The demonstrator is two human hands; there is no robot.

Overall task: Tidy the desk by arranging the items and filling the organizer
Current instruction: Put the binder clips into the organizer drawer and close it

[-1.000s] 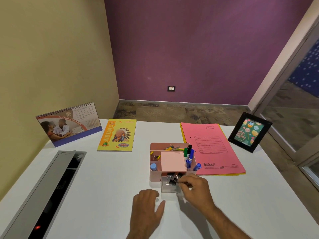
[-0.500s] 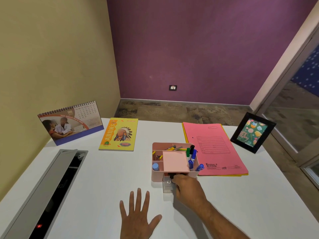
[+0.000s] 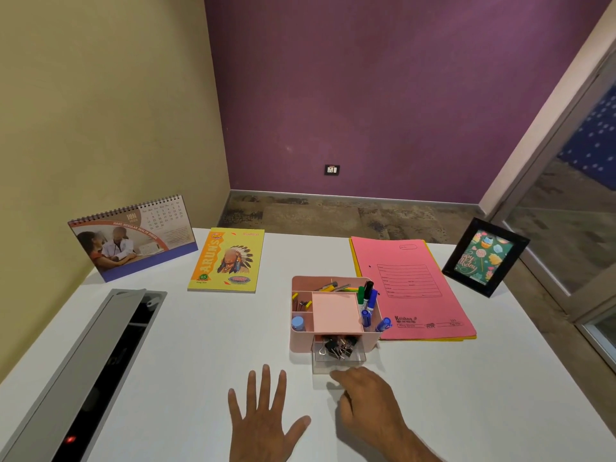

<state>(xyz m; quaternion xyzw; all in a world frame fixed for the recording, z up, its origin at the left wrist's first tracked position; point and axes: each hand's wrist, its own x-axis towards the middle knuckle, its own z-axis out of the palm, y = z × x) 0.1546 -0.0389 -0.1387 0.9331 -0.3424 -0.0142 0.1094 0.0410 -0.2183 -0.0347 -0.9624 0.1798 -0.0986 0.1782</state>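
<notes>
A pink organizer [image 3: 300, 343] stands mid-desk with markers [image 3: 370, 300], a blue cap [image 3: 297, 323], pencils and a pink pad [image 3: 335, 311] in its compartments. Its clear front drawer [image 3: 338, 356] is pulled out and holds black binder clips [image 3: 338, 346]. My right hand [image 3: 370, 400] rests just in front of the drawer, fingers curled, a fingertip near the drawer's front edge, holding nothing. My left hand [image 3: 263, 418] lies flat on the desk with fingers spread, to the left of the drawer.
A desk calendar [image 3: 133, 236] stands at the back left, a yellow notebook [image 3: 228, 260] lies beside it. Pink folders [image 3: 413, 288] lie right of the organizer, a black photo frame [image 3: 485, 256] leans at the far right. A grey cable tray [image 3: 80, 371] runs along the left.
My right hand has pulled back from the drawer, where it was at the binder clips. My left hand flattened on the desk and spread its fingers.
</notes>
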